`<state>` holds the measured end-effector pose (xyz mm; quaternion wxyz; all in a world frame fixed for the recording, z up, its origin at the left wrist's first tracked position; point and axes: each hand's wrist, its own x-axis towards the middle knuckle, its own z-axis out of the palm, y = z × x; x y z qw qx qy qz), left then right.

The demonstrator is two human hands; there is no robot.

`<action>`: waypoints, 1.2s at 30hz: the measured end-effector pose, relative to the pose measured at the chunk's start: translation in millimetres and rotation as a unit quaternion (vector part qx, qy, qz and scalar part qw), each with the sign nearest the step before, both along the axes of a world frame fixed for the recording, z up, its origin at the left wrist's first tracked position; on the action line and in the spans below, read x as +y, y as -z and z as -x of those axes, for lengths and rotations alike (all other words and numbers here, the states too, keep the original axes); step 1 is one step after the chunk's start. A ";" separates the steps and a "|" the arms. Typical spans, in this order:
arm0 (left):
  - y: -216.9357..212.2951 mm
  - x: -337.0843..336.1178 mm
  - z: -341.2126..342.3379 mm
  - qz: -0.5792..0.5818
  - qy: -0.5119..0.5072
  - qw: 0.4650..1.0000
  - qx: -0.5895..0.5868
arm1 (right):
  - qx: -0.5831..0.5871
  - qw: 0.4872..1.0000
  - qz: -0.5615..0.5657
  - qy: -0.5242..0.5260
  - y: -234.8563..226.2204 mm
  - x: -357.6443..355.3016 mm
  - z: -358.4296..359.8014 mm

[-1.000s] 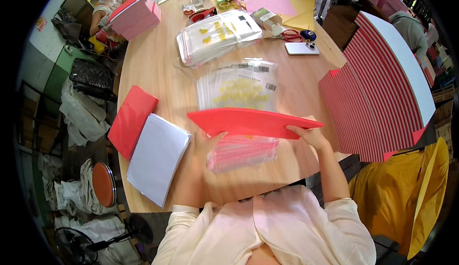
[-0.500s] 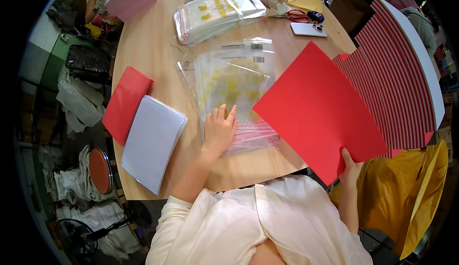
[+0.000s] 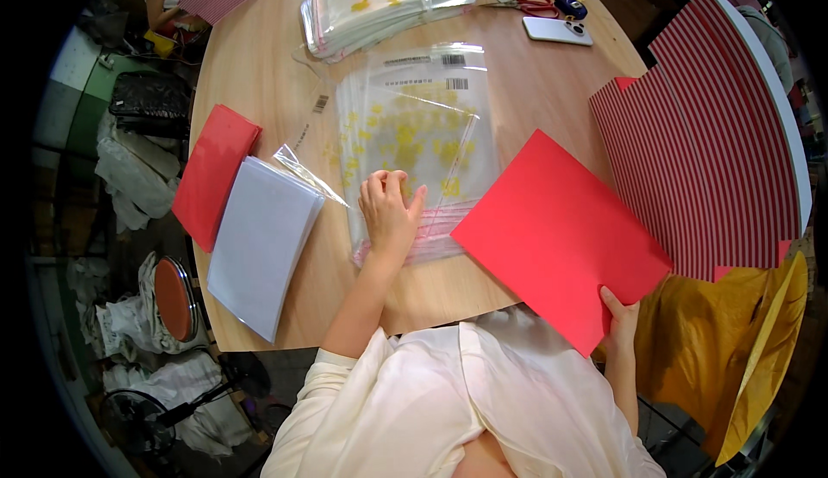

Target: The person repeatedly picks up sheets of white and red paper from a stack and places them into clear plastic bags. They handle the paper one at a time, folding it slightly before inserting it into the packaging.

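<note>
Two risks were judged likely. The red card [image 3: 559, 236] was pinched only at its lower corner by the right hand [image 3: 621, 323], thumb on top and the other fingers hidden beneath, so droop, a crease or a slip off the table edge [image 3: 448, 301] could be expected. The clear bags [image 3: 414, 150] were slick and loosely stacked; a sideways push could fan the pile or skew the top bag.

The left hand [image 3: 388, 210] was laid flat on the bags at frame centre, fingers together and slightly curled, nothing gripped. The card was lying at centre right, just beside that hand, its left corner over the pile's lower edge. The white sheets [image 3: 259, 241] and red stack [image 3: 214, 172] were lying at left, untouched.
</note>
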<state>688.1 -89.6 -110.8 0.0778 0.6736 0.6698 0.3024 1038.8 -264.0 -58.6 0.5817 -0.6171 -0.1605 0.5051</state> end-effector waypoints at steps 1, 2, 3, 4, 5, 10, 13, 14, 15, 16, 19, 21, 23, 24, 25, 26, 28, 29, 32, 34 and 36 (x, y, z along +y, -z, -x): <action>-1.8 1.3 2.0 0.007 0.016 1.000 0.014 | 0.003 1.000 0.002 -0.005 -2.0 2.2 2.5; -3.9 2.4 3.2 0.015 0.032 0.999 0.028 | 0.006 1.000 0.004 -0.010 -5.3 5.1 4.6; -6.5 3.5 3.8 0.024 0.042 0.998 0.051 | 0.009 1.000 0.006 -0.014 -6.4 7.5 6.1; -9.3 4.0 4.1 0.034 0.050 0.996 0.073 | 0.005 1.000 0.006 -0.024 -5.6 9.6 6.2; -12.4 4.5 4.2 0.043 0.058 0.993 0.094 | 0.002 0.999 0.006 -0.033 -4.6 11.4 5.6; -21.4 5.2 -1.0 0.069 0.061 0.989 0.116 | -0.005 0.998 -0.001 -0.059 2.8 17.1 2.8; -19.2 4.9 -2.9 0.062 0.055 0.988 0.133 | -0.007 0.998 -0.008 -0.058 3.3 18.4 4.4; -18.7 4.5 -3.3 0.061 0.053 0.987 0.138 | -0.006 0.998 -0.009 -0.059 4.2 18.3 4.0; -18.0 3.9 -3.2 0.065 0.055 0.983 0.162 | -0.004 0.998 -0.011 -0.060 4.6 18.2 3.8; -16.9 3.3 -3.5 0.069 0.057 0.978 0.186 | -0.007 0.998 -0.008 -0.062 4.5 18.3 3.5; -9.2 -1.7 -6.6 0.033 0.063 0.971 0.228 | -0.003 0.997 -0.002 -0.071 2.3 19.8 2.5; -6.7 -5.5 -7.2 0.007 0.069 0.971 0.229 | 0.013 0.996 -0.002 -0.084 0.2 22.2 2.0; -10.5 -7.8 -5.4 -0.004 0.078 0.974 0.212 | 0.047 0.995 0.019 -0.085 -5.5 27.1 5.5; -8.4 -8.8 -3.0 -0.001 0.073 0.979 0.192 | 0.064 0.994 0.030 -0.085 -7.1 30.2 6.5; -6.8 -9.2 0.4 0.000 0.066 0.983 0.172 | 0.086 0.990 0.042 -0.105 -7.0 33.4 5.3; -6.2 -10.3 3.9 0.002 0.059 0.987 0.152 | 0.109 0.985 0.054 -0.125 -6.2 36.7 3.6; -8.6 -14.0 9.6 -0.008 0.054 0.994 0.096 | 0.137 0.976 0.072 -0.154 -4.8 45.5 3.0; -10.2 -15.7 11.2 -0.013 0.053 0.996 0.068 | 0.144 0.973 0.079 -0.162 -4.1 51.4 4.5; -11.4 -21.6 14.2 -0.096 0.050 0.994 0.024 | 0.148 0.968 0.077 -0.186 3.0 64.4 2.9; -14.2 -26.4 17.8 -0.106 0.087 0.990 0.019 | 0.146 0.968 0.060 -0.195 10.0 68.4 2.7; -18.6 -32.5 18.3 -0.099 0.105 0.989 -0.012 | 0.145 0.969 0.035 -0.197 15.2 71.4 5.0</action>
